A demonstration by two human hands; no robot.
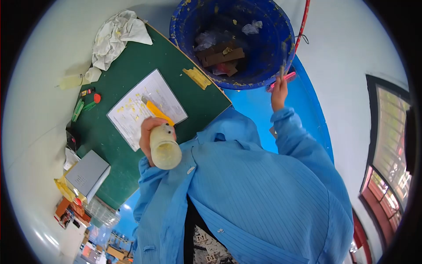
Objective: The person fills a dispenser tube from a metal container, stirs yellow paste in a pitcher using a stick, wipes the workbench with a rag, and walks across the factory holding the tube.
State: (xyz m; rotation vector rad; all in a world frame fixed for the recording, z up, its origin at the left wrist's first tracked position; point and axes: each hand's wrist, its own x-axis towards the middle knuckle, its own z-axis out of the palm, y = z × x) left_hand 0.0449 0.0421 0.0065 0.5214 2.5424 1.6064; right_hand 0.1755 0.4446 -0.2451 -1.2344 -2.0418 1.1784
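Note:
My left hand (pixel 147 137) is closed around a cloudy, whitish jar (pixel 166 152). The jar is tilted, its round end facing me, close to my chest at the table's edge. Beside it a yellow utility knife (pixel 157 111) lies across a printed sheet (pixel 140 115) spotted with yellow bits. Out to the other side, my right hand (pixel 279 93) grips a thin, stained stick-like tool (pixel 282 66). Its far end reaches over the rim of a large blue bin (pixel 259 82); I cannot make out its tip. Cardboard pieces (pixel 225 57) and crumpled plastic (pixel 252 27) lie inside the bin.
The green table (pixel 151 53) carries a white cloth (pixel 116 37), a red cap (pixel 97 98), green tools (pixel 78 110) and a grey box (pixel 88 172). Yellow tape (pixel 197 78) sticks to its edge. A pink brush-like object (pixel 288 78) lies behind my right hand, near a red hose (pixel 303 22).

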